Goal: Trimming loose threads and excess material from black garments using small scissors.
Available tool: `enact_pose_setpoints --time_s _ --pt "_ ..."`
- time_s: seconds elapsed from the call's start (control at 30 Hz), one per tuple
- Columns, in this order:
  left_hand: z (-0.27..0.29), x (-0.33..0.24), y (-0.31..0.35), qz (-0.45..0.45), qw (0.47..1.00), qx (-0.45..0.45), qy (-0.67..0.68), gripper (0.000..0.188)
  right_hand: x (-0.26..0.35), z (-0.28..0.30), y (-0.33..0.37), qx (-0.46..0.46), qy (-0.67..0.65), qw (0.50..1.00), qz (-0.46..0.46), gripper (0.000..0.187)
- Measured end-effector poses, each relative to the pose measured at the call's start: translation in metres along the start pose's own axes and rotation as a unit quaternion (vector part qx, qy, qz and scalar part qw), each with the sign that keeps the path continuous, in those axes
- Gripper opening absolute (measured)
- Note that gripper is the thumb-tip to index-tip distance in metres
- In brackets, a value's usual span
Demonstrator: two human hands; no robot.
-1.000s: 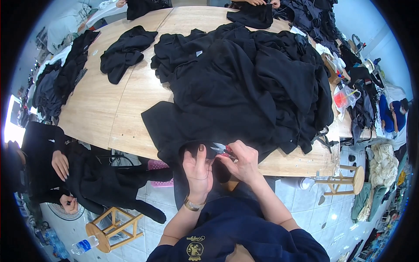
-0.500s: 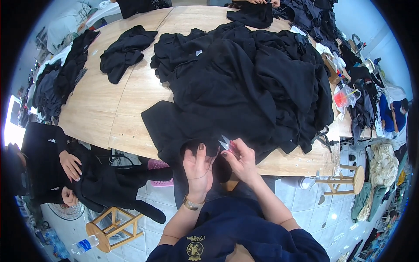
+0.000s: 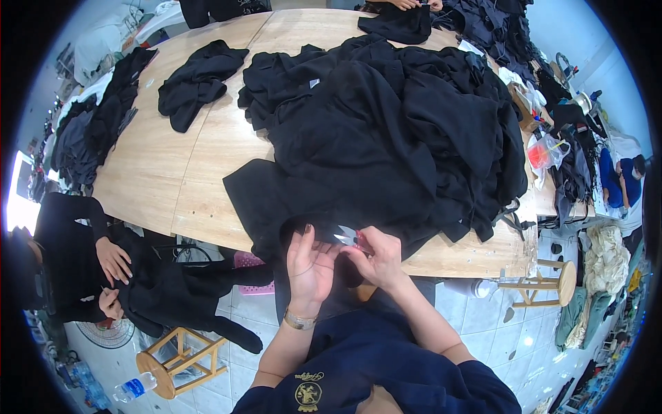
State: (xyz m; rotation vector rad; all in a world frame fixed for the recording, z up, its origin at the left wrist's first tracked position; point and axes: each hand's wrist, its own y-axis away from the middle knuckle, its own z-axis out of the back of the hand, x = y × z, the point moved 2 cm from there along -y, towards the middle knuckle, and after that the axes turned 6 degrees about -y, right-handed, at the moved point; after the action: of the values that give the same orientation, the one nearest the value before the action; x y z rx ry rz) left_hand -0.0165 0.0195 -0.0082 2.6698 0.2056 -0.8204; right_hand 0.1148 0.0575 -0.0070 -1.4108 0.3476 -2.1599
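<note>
A large heap of black garments (image 3: 386, 131) covers the table in front of me. My right hand (image 3: 378, 257) is closed round small thread snips (image 3: 347, 236) with red handles, their pale blades pointing left. Just left of the blades, my left hand (image 3: 312, 265) has its palm turned up and its fingers stretched out and apart, against the near edge of the black cloth (image 3: 265, 214). Part of its fingertips is lost against the dark fabric. Any thread between the hands is too fine to make out.
A separate black garment (image 3: 196, 83) lies further left on the wooden table (image 3: 145, 186). At left, a co-worker's hand (image 3: 112, 261) rests on black cloth. Wooden stools (image 3: 162, 372) stand on the floor either side. A bag with a red drink (image 3: 545, 153) sits at the right edge.
The snips have swung lower and lie flatter, moving slightly left and down toward my left palm. My left hand has turned, showing more of its palm. The garment heap stays put.
</note>
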Motion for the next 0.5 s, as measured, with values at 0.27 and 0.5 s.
enact_pose_setpoints --time_s 0.27,0.5 --pt "-0.0008 -0.0014 0.0026 -0.026 0.999 0.020 0.005 0.011 -0.0006 0.0021 -0.0029 0.003 0.079 0.994 0.080 0.036" --pt "-0.0043 0.0024 0.0056 -0.064 0.997 0.028 -0.047 0.012 0.0024 0.0024 -0.0066 0.002 0.099 0.991 0.090 0.037"
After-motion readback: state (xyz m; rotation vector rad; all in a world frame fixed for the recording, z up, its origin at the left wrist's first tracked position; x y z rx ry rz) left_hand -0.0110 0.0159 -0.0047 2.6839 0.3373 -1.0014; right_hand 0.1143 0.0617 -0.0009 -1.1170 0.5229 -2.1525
